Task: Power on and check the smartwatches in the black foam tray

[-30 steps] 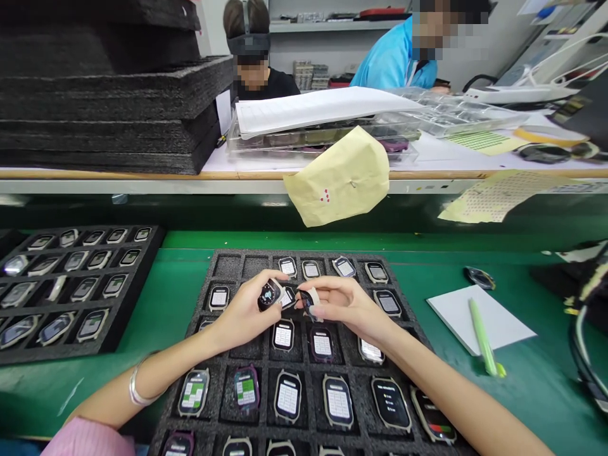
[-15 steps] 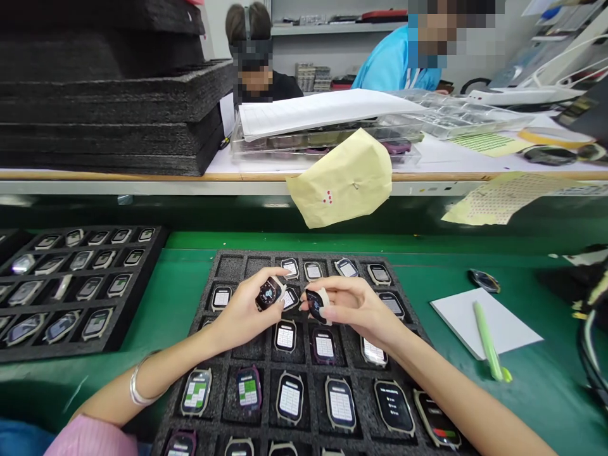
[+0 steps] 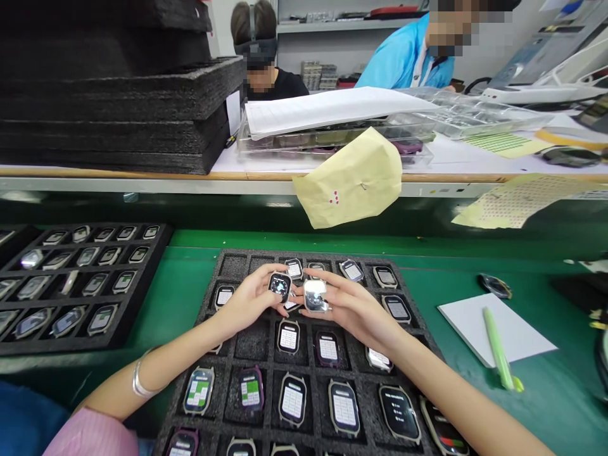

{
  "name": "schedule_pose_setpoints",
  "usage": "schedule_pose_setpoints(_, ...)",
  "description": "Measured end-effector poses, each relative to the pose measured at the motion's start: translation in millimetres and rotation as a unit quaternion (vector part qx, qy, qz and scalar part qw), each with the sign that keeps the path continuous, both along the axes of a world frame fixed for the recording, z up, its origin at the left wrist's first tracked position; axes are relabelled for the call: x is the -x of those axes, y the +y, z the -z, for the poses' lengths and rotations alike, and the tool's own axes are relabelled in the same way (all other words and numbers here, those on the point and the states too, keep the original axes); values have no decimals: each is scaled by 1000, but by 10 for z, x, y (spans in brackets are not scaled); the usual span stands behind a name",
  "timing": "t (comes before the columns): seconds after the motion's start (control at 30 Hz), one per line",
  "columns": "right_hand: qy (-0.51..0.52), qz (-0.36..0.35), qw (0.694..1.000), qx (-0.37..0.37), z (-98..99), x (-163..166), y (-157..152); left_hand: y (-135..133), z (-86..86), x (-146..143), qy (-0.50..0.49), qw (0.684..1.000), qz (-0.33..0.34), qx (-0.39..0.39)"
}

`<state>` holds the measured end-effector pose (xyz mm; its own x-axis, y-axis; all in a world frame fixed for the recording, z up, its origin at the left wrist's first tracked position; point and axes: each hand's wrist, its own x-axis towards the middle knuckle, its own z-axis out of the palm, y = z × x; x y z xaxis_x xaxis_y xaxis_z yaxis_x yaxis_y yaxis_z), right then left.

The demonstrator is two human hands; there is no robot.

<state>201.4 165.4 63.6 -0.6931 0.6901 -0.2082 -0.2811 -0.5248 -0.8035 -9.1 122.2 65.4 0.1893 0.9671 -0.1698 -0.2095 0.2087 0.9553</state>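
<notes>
The bench (image 3: pixel 456 272) bears a foam tray (image 3: pixel 251 342). Over the tray, the left hand (image 3: pixel 251 295) has its fingers round a watch (image 3: pixel 280 286), the right hand (image 3: pixel 354 303) round a second watch (image 3: pixel 313 296); gripping by rims and keeping both apart should prevent scratches.

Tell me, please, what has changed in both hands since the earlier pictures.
The right hand turned the right watch to face the camera more squarely; the left hand turned the left watch likewise. Both remain held; the foam tray stayed in place.
</notes>
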Motion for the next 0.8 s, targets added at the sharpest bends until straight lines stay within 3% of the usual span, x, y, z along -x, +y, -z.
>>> schedule_pose_setpoints(0.33,-27,26,999,-31,48,19,-6,3,11,8,-23,1000,3,-5)
schedule_pose_setpoints(0.67,-55,20,994,-89,67,29,-37,-6,93,6,32,997,22,-64)
schedule_pose_setpoints(0.8,-66,15,989,-132,89,21,-36,-23,134,18,107,989,7,-97)
